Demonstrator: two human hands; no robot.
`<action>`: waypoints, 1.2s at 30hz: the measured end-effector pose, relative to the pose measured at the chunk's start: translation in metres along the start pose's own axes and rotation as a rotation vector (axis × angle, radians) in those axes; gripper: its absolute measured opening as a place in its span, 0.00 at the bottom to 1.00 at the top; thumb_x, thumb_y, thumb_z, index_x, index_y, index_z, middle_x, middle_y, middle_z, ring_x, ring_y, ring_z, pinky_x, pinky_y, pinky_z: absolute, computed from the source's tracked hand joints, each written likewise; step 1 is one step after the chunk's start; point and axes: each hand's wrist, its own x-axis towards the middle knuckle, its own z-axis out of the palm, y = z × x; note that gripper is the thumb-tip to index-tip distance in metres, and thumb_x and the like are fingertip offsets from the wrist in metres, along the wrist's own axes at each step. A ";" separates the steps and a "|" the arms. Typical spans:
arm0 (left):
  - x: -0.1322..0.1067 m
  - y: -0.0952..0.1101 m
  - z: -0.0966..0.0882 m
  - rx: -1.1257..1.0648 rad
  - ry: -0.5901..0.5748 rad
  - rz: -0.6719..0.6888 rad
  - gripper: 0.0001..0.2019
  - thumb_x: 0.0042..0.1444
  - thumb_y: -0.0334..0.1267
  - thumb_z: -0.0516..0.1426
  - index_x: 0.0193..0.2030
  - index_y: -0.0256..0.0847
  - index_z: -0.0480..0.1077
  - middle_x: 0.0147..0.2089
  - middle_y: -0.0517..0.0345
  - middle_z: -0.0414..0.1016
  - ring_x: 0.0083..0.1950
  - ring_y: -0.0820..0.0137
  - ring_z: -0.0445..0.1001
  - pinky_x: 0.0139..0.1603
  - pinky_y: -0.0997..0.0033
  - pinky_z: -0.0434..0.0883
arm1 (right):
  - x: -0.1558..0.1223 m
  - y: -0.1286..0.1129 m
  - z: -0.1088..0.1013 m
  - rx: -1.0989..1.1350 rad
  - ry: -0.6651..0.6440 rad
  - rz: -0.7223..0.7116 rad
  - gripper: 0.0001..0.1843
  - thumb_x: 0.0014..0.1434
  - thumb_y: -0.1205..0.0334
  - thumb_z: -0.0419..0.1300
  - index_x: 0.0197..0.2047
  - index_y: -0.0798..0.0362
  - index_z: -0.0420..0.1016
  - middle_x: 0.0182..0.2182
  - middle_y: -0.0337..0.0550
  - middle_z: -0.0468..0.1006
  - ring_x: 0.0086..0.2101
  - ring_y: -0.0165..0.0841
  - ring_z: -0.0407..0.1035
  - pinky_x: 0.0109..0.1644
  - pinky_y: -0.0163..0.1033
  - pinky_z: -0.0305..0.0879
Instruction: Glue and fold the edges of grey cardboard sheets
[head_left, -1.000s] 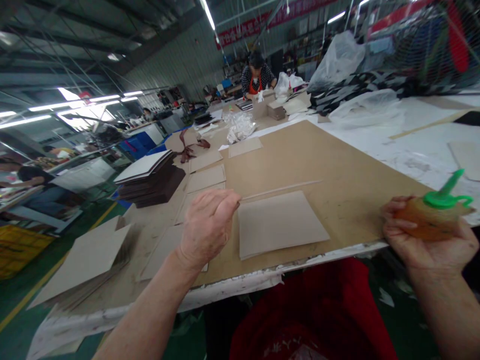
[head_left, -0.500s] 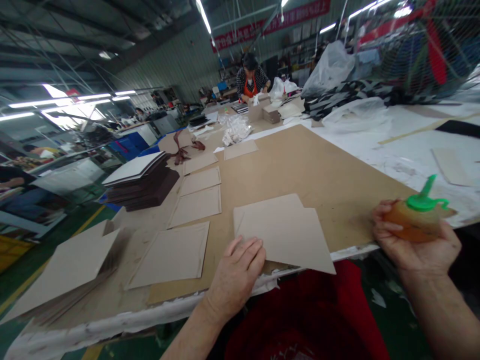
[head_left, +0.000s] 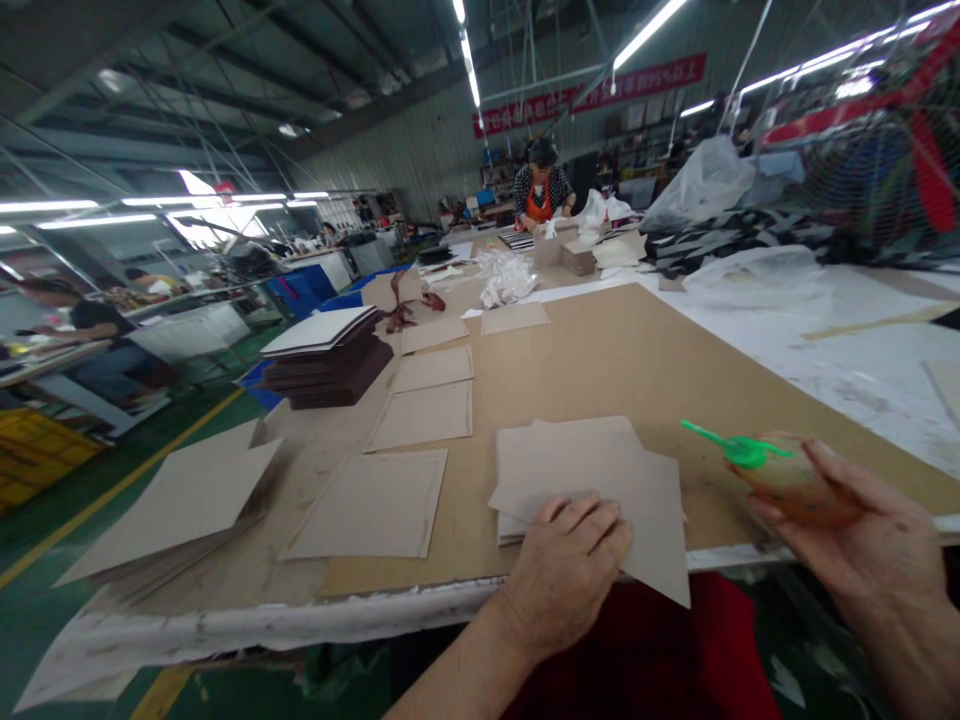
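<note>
My left hand (head_left: 570,575) lies palm down on a loose pile of grey-beige cardboard sheets (head_left: 577,450) at the table's near edge. Its fingers rest nearly flat on the top sheet, which sits askew and juts over the edge. My right hand (head_left: 862,540) is wrapped around a squeeze bottle (head_left: 802,490) of amber liquid, probably glue. The bottle is tipped, its green nozzle pointing left above the table, apart from the pile. To the left, several cardboard sheets (head_left: 371,505) lie in a row, with thin lines along some edges.
A fanned cardboard stack (head_left: 172,500) stands at the left front corner. Behind it is a dark brown stack (head_left: 330,370) topped with white. Crumpled clear plastic (head_left: 506,278) lies farther back. A co-worker (head_left: 541,190) in an orange apron stands at the far end. A fan (head_left: 885,170) is at right.
The bottle has tilted from nearly upright to nozzle leftward, closer to the pile. My left hand has moved from the pile's left side onto its top sheet, which has shifted. The view has turned left.
</note>
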 end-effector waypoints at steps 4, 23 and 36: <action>0.008 0.001 0.006 0.020 0.036 0.053 0.19 0.70 0.45 0.46 0.62 0.44 0.65 0.66 0.56 0.68 0.64 0.65 0.64 0.55 0.59 0.66 | -0.014 0.000 0.027 -0.161 -0.238 -0.097 0.21 0.42 0.51 0.72 0.39 0.51 0.80 0.34 0.43 0.74 0.28 0.33 0.68 0.21 0.33 0.68; 0.013 0.010 0.045 0.139 0.097 0.039 0.22 0.70 0.38 0.46 0.67 0.34 0.59 0.70 0.48 0.61 0.73 0.57 0.54 0.75 0.55 0.53 | -0.046 0.040 0.108 -1.028 -0.892 -0.810 0.08 0.62 0.57 0.55 0.42 0.50 0.71 0.37 0.43 0.74 0.37 0.36 0.69 0.42 0.43 0.67; 0.013 0.010 0.043 0.133 0.119 0.043 0.18 0.70 0.37 0.45 0.60 0.38 0.67 0.67 0.52 0.67 0.66 0.62 0.67 0.71 0.61 0.59 | -0.047 0.035 0.118 -1.144 -0.936 -0.857 0.07 0.63 0.57 0.54 0.41 0.50 0.69 0.38 0.44 0.73 0.36 0.36 0.68 0.41 0.44 0.64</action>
